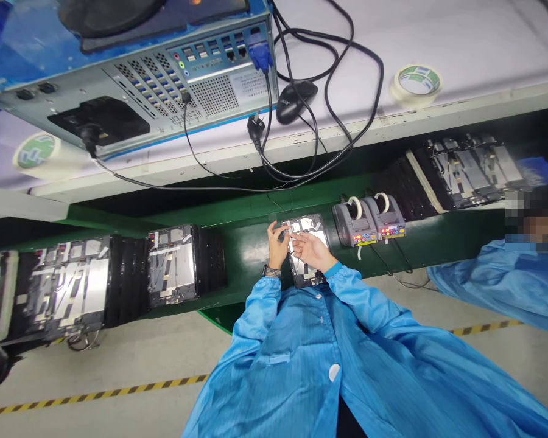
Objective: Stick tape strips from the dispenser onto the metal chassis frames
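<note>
An opened flat electronic device [307, 271], with silver panels and a black frame, lies on the green bench directly in front of me. My left hand [277, 246], with a watch at the wrist, is over its left edge, thumb and forefinger pinched together. From the right, my right hand [314, 251] reaches across the device, its fingertips drawn together close to the left fingertips. Whatever is between the fingers of either hand is too small to make out. Small white strips show on the upper part of the device.
Two tape dispensers [369, 222] stand right of the device. Stacks of similar devices [171, 261] line the bench at left, with more stacks [475, 170] at right. A computer case [164, 79], mouse [296, 101] and tape roll [417, 84] occupy the shelf. Another person's blue sleeve [493, 280] is at right.
</note>
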### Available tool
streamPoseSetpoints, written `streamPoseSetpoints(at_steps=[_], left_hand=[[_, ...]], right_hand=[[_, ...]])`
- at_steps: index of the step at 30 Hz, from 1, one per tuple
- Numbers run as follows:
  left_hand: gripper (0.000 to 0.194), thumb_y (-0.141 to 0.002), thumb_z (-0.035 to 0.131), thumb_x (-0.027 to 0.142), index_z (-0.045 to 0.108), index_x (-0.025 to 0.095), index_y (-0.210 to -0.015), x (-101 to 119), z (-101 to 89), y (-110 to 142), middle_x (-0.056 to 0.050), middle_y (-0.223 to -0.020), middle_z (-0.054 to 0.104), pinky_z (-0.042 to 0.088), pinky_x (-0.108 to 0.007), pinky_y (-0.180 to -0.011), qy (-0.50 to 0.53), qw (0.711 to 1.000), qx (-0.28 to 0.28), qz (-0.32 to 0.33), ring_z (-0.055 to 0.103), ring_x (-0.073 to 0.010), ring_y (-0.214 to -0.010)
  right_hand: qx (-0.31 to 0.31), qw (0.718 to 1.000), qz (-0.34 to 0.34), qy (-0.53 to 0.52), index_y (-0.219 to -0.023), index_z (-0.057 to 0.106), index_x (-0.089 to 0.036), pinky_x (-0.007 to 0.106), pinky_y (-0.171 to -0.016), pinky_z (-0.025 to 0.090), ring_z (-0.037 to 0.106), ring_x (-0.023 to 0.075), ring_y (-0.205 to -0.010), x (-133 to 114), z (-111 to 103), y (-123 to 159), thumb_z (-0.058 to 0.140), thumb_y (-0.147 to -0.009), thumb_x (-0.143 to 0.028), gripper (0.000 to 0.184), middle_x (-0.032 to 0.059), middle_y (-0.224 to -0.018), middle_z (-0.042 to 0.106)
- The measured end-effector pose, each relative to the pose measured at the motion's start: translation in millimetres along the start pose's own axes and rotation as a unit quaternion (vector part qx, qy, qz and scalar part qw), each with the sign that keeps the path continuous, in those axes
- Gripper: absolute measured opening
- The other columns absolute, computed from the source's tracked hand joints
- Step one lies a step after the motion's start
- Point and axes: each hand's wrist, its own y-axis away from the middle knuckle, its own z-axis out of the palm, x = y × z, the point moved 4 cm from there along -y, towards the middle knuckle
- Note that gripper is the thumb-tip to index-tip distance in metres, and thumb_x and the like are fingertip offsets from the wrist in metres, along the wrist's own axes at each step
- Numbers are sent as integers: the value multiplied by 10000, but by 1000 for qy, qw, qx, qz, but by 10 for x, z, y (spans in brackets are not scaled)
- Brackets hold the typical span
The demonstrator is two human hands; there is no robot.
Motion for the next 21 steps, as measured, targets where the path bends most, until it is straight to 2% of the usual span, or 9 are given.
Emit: streamPoseSetpoints(at_steps=[3, 5, 6, 8, 10, 11, 13, 16, 21], left_hand=[[193, -974, 625, 262, 756, 233, -1113, -13, -7, -4, -120, -1514, 445, 474, -468, -1138, -7, 1000, -2, -2, 548, -273, -1345], [191, -972, 633, 272, 759, 232, -1110, -22, -6, -8, -121, -1509, 449, 470, -466, -1142, -5, 1000, -4, -5, 551, -270, -1340], [192, -971, 635, 276, 760, 233, -1111, -28, -5, -11, -121, -1506, 450, 468, -465, -1145, -2, 1000, -5, -4, 552, -269, -1339], [196, -971, 639, 284, 759, 235, -1118, -47, 1, -18, -120, -1500, 453, 463, -464, -1150, 4, 1000, -5, 0, 551, -266, -1339], [202, -972, 641, 295, 757, 239, -1128, -77, 6, -24, -119, -1497, 453, 460, -465, -1153, 9, 1000, -2, 1, 551, -264, -1340], [205, -971, 644, 302, 756, 240, -1131, -93, 9, -27, -119, -1496, 452, 460, -467, -1153, 12, 1000, 0, 0, 551, -264, -1339], [208, -967, 653, 316, 755, 240, -1132, -117, 14, -30, -120, -1493, 453, 457, -470, -1157, 19, 1000, 2, 0, 555, -263, -1334], [203, -962, 666, 333, 757, 237, -1116, -124, 18, -31, -123, -1481, 463, 458, -468, -1155, 25, 1000, 4, 2, 565, -263, -1320], [210, -967, 667, 371, 763, 249, -1109, -114, 14, -36, -118, -1488, 465, 476, -464, -1133, 22, 1000, 0, -6, 562, -269, -1325]], right_hand=[[44, 988, -28, 147, -1085, 674, -146, 280, -567, 447, 529, 154, -563, -25, -16, 65, 457, -964, -335, 312, 34, -726, 654], [78, 930, -125, 336, -1189, 670, -170, 286, -588, 449, 527, 160, -574, -125, 10, 127, 472, -957, -322, 341, 20, -735, 655], [88, 872, -185, 444, -1259, 663, -190, 293, -630, 466, 553, 168, -617, -191, 52, 160, 479, -961, -308, 370, 24, -779, 674], [90, 714, -268, 640, -1381, 639, -228, 314, -761, 491, 624, 195, -781, -306, 168, 205, 470, -978, -264, 439, 56, -936, 715], [70, 560, -273, 779, -1471, 597, -246, 332, -860, 481, 650, 228, -940, -378, 256, 191, 434, -996, -215, 503, 95, -1083, 716], [61, 497, -259, 826, -1510, 565, -248, 335, -874, 476, 651, 240, -976, -409, 279, 172, 419, -1001, -196, 533, 109, -1117, 710], [41, 403, -227, 886, -1580, 483, -245, 337, -878, 473, 652, 255, -1001, -453, 298, 135, 410, -1005, -177, 584, 128, -1138, 701], [23, 321, -209, 923, -1632, 386, -247, 349, -890, 474, 650, 268, -1022, -479, 290, 118, 399, -1020, -188, 615, 150, -1188, 684], [4, 265, -205, 942, -1613, 398, -257, 351, -848, 479, 655, 274, -1008, -474, 257, 132, 380, -1036, -190, 581, 163, -1205, 667]])
